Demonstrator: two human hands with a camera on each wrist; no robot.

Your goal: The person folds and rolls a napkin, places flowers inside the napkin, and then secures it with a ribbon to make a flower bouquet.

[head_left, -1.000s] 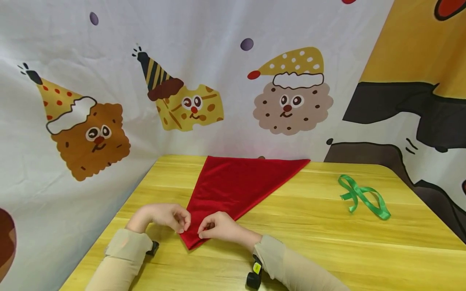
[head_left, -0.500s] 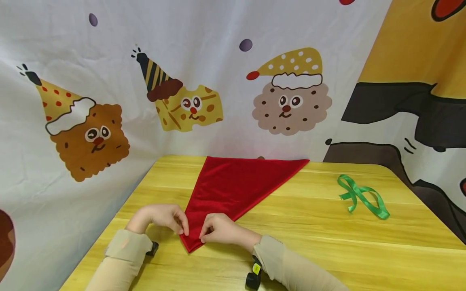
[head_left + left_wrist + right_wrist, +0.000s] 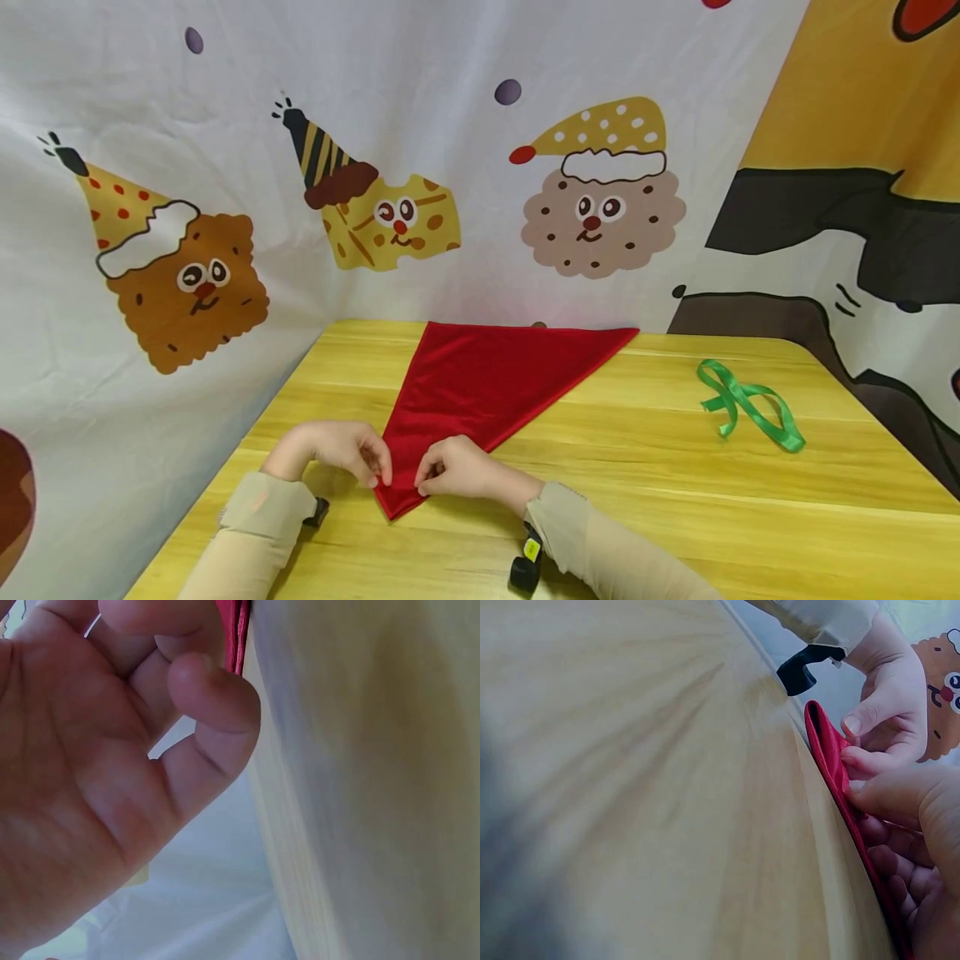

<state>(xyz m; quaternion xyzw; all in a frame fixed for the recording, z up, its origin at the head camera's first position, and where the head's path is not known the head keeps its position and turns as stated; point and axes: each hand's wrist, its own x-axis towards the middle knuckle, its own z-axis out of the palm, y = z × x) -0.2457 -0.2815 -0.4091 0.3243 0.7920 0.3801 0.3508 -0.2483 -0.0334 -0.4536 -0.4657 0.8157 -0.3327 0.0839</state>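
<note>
A red velvety cloth (image 3: 480,375), folded into a layered triangular shape, lies on the table with its narrow corner towards me. At that corner's left edge my left hand (image 3: 347,450) pinches the fabric between curled thumb and index fingertips. On the opposite edge my right hand (image 3: 461,468) grips the cloth, thumb on top and fingers curled beside it. The right wrist view shows the cloth's folded tip (image 3: 826,742) lifted into a small loop, with both hands close together behind it. In the left wrist view my left hand (image 3: 112,742) hides most of the cloth.
A loosely looped green ribbon (image 3: 738,400) lies at the right of the wooden table (image 3: 637,500). A white backdrop (image 3: 480,275) with cartoon biscuits and cheese hangs behind the table and along its left side.
The cloth's near corner, bunched up a second ago, now lies flatter and reaches slightly further towards me. Both hands have shifted only a little at its edges.
</note>
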